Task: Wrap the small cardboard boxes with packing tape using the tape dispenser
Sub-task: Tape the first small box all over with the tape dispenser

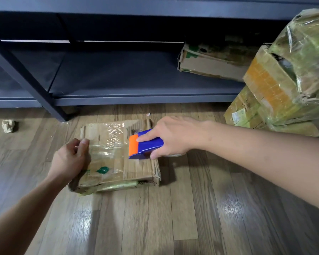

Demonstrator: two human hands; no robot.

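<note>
Right now the cardboard box (116, 162) lies flat on the floor (191, 218), the tape dispenser (145, 145) on its right half, long axis left-right, orange end pointing left. My right hand (175, 135) grips the dispenser palm-down; my left hand (70, 159), fingers curled, holds the box's left edge.

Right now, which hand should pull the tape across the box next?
Probably the right hand: it grips the tape dispenser on top of the cardboard box. The left hand only holds its left edge.
</note>
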